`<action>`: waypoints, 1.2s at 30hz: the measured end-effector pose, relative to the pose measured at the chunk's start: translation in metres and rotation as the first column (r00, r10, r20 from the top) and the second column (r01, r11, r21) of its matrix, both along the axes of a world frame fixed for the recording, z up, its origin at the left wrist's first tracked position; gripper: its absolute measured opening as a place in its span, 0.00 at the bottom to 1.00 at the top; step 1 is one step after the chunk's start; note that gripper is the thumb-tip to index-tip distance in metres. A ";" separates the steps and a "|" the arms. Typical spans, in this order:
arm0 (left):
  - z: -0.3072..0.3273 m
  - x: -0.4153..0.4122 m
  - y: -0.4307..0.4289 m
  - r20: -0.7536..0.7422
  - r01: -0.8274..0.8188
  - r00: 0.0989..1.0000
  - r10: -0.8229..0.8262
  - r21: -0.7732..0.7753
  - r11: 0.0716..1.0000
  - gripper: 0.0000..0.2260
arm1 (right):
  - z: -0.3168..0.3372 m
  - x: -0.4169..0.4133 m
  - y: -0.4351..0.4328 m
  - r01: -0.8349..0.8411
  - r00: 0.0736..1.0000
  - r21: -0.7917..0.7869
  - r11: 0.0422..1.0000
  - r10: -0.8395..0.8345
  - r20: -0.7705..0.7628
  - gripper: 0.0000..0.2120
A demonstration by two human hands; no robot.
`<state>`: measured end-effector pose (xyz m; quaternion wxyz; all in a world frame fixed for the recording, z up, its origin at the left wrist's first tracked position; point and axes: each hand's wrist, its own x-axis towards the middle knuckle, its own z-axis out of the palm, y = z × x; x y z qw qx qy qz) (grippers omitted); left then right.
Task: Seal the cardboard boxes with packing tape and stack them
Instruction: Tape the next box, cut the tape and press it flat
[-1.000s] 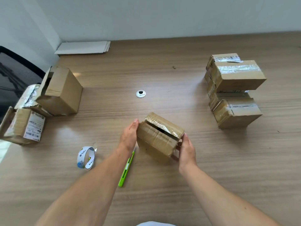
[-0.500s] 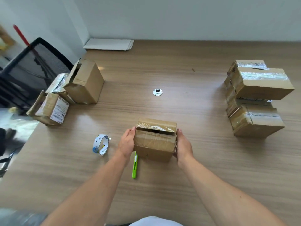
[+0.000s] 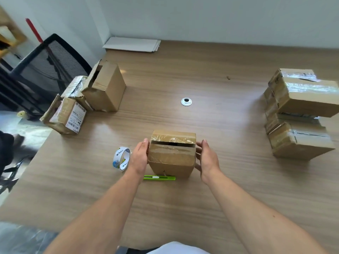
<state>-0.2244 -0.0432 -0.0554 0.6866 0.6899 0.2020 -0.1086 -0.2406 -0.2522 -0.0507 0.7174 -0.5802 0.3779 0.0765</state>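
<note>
A small cardboard box (image 3: 171,159) stands on the wooden table (image 3: 220,125) right in front of me. Its top flaps show a dark gap between old tape strips. My left hand (image 3: 140,155) presses flat against its left side. My right hand (image 3: 207,158) touches its right side with the thumb up. A roll of packing tape (image 3: 121,158) stands on edge just left of my left hand. Taped boxes (image 3: 300,110) are stacked at the right. Three untaped boxes (image 3: 88,99) sit at the table's left edge.
A green utility knife (image 3: 159,178) lies crosswise against the near foot of the box. A round cable grommet (image 3: 186,101) sits mid-table. Flat white sheets (image 3: 132,45) lie at the far edge. A black mesh chair (image 3: 44,65) stands off the left side.
The box has turned from a tilted, skewed pose to square and upright between both hands. The knife now lies crosswise at its foot. My view has swung left.
</note>
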 end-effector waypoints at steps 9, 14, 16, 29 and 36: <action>0.016 0.037 0.065 0.132 -0.177 0.983 0.130 0.462 0.869 0.05 | 0.074 0.045 0.013 0.101 0.964 -0.240 0.966 -0.035 0.265 0.10; -0.005 0.032 0.094 -0.156 0.000 0.982 0.108 0.570 0.822 0.12 | 0.108 0.068 0.051 -0.025 0.947 -0.528 0.849 0.189 0.259 0.09; -0.015 0.031 0.101 -0.220 0.064 0.973 0.072 0.552 0.832 0.13 | 0.109 0.072 0.064 -0.181 0.937 -0.679 0.711 0.334 0.100 0.09; -0.019 0.041 0.109 -0.306 0.238 0.942 -0.137 0.326 0.915 0.13 | 0.078 0.060 0.088 -0.482 0.862 -0.836 0.262 0.310 -0.400 0.12; -0.007 0.046 0.112 -0.308 0.235 0.941 -0.139 0.303 0.923 0.20 | 0.086 0.064 0.092 -0.494 0.855 -0.854 0.161 0.265 -0.445 0.15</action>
